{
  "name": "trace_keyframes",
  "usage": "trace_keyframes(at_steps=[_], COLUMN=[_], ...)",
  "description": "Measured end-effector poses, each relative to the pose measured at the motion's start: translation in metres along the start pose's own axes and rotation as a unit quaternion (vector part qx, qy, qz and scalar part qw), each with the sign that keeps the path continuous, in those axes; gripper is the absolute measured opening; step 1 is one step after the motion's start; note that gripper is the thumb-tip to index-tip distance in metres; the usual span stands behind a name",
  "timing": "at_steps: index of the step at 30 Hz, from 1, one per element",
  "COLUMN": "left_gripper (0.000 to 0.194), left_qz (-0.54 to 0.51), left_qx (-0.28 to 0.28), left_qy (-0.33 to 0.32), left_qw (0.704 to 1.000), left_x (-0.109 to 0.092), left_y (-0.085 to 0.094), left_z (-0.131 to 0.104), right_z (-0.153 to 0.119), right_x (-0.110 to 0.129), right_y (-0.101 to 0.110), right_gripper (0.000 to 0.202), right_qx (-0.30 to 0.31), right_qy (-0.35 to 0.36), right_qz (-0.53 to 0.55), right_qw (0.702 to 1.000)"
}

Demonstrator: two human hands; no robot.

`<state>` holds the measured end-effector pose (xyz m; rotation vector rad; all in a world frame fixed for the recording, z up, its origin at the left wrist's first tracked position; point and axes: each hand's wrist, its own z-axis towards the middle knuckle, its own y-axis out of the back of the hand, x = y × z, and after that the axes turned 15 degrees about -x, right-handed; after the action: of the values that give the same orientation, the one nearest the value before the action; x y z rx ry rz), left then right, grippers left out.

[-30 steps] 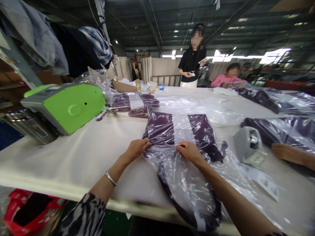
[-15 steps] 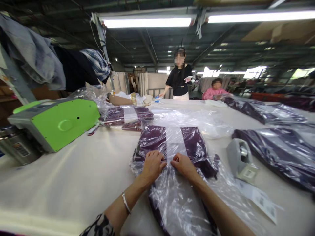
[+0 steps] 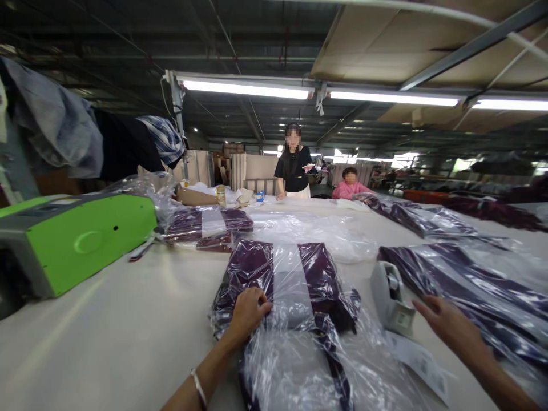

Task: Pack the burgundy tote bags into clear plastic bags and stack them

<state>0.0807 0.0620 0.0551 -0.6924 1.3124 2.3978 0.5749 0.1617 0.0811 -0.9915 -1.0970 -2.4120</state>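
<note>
A folded dark purple garment [image 3: 250,265] lies in front of me inside a clear plastic bag [image 3: 282,365], with a pale strip [image 3: 293,285] down its middle. On the garment's left side, my left hand [image 3: 249,313] has its fingers curled and closed on the bag's plastic. My right hand [image 3: 451,325] is off to the right, fingers stretched out, holding nothing. Its fingertips are just right of a grey tape dispenser [image 3: 390,297], seemingly apart from it. Below the dispenser is a white printed sheet [image 3: 422,362], partly under clear plastic.
At left stands a green and grey machine [image 3: 89,240]. Bagged purple garments [image 3: 214,222] lie beyond it, and more bagged garments [image 3: 462,279] fill the right side. Loose clear plastic [image 3: 317,231] covers the table's middle. Across the table are two people [image 3: 293,165].
My right hand has left the bag and moved right to beside the tape dispenser. My left hand stays on the bag, slightly further left of the pale strip. The view has tilted up.
</note>
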Motion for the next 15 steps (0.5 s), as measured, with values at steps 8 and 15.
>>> trace_keyframes(at_steps=[8,15], left_gripper=[0.023,0.036], left_qz=[-0.079,-0.105], left_qx=[0.071,0.100], left_qy=[0.039,0.001], left_qw=[0.994,0.989], left_x=[0.009,0.017], left_y=[0.000,-0.005], left_z=[0.014,0.022], right_z=[-0.007,-0.008], right_x=[0.010,0.046], right_y=[-0.011,-0.020], right_gripper=[0.034,0.014], right_qx=[0.126,-0.010], right_qy=[-0.280,-0.274], right_qz=[0.161,0.180], right_qw=[0.938,0.945])
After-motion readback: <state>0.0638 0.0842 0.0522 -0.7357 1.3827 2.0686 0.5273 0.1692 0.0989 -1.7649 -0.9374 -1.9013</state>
